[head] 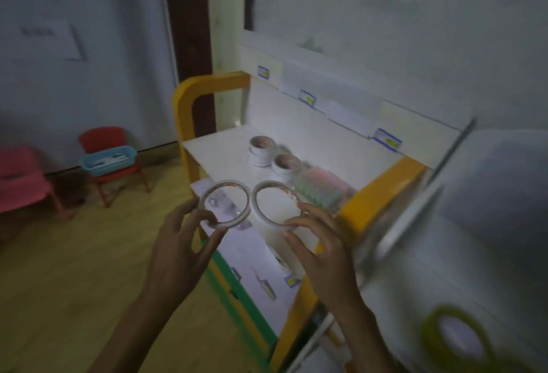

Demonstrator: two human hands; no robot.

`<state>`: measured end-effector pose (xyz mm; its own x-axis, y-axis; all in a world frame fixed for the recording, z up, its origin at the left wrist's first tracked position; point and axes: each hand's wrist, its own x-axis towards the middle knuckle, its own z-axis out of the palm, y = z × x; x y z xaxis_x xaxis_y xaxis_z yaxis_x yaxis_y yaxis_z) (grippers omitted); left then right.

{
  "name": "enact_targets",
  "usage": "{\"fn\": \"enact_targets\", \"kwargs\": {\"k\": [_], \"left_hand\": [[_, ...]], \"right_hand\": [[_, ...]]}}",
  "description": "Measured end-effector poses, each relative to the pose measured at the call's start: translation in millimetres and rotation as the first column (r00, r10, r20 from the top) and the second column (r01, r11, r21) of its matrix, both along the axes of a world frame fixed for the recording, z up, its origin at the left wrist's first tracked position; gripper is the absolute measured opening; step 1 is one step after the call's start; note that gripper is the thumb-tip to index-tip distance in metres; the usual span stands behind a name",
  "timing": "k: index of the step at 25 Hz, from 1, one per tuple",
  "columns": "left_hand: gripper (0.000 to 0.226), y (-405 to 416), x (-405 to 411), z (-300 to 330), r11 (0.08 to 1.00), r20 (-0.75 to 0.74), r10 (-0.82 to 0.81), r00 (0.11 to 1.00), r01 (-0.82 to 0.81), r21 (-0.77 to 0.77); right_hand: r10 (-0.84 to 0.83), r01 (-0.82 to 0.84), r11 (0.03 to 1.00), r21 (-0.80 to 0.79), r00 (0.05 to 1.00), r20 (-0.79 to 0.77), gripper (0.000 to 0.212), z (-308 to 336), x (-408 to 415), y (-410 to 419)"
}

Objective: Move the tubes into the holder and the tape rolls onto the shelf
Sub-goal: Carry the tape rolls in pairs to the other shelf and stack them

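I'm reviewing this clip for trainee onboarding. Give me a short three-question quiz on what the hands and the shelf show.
1. True or false: each hand holds one thin tape ring.
2. How many tape stacks already stand on the white shelf? A) none B) two C) five
3. Fill in: the blue basket sits on a red ____.

Key
1. True: the left hand pinches the left tape ring, the right hand the right tape ring.
2. B: the far stack and the near stack.
3. chair.

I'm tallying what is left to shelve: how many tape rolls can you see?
5: one held in the left hand, one in the right hand, two white stacks on the shelf, one green roll at lower right. Others may be hidden.
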<state>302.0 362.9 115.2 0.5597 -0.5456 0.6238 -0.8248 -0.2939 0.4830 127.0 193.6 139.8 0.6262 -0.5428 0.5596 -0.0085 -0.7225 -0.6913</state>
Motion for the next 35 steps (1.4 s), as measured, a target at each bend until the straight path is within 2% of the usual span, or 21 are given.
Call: {"fn": "enact_targets", "kwargs": {"k": [4, 8, 12, 18, 21, 24, 27, 32, 35], "left_hand": [[0.020, -10, 81, -16, 0.998, 0.013, 0.060, 0.998, -0.060, 0.020], [0.021, -52, 163, -24, 0.995, 0.020, 0.060, 0.998, -0.062, 0.078], [0.033, -108, 233, -30, 0.994, 0.020, -0.047, 0.999, 0.045, 0.104], [0.035, -196, 298, -45, 0.961, -0.042, -0.230, 0.972, 0.234, 0.151], [0.037, -237, 320, -58, 0.923, -0.075, -0.331, 0.941, 0.339, 0.181], [0.040, -275, 339, -66, 0.863, -0.088, -0.449, 0.889, 0.457, 0.215], [0.052, -304, 350, -68, 0.807, -0.099, -0.541, 0.835, 0.549, 0.219], [0.060, -332, 364, -85, 0.716, -0.141, -0.651, 0.746, 0.665, 0.213], [0.060, -342, 374, -91, 0.675, -0.143, -0.681, 0.718, 0.691, 0.259]], "right_hand": [[0.052, -0.052, 0.996, 0.079, 0.999, -0.005, 0.015, -22, 100, -19], [0.003, -0.005, 0.992, 0.130, 1.000, 0.014, 0.006, -42, 182, -59], [-0.099, 0.090, 0.980, 0.177, 0.994, 0.040, 0.014, -51, 235, -100], [-0.284, 0.279, 0.949, 0.149, 0.959, 0.016, 0.019, -60, 258, -150], [-0.381, 0.384, 0.912, 0.147, 0.923, -0.048, 0.009, -69, 259, -168], [-0.499, 0.507, 0.858, 0.086, 0.861, -0.103, 0.017, -72, 258, -175], [-0.632, 0.622, 0.775, -0.108, 0.763, -0.137, 0.014, -71, 259, -170], [-0.828, 0.826, 0.538, -0.168, 0.481, -0.287, 0.026, -107, 260, -157], [-0.863, 0.877, 0.467, -0.110, 0.425, -0.275, 0.026, -109, 274, -150]]}}
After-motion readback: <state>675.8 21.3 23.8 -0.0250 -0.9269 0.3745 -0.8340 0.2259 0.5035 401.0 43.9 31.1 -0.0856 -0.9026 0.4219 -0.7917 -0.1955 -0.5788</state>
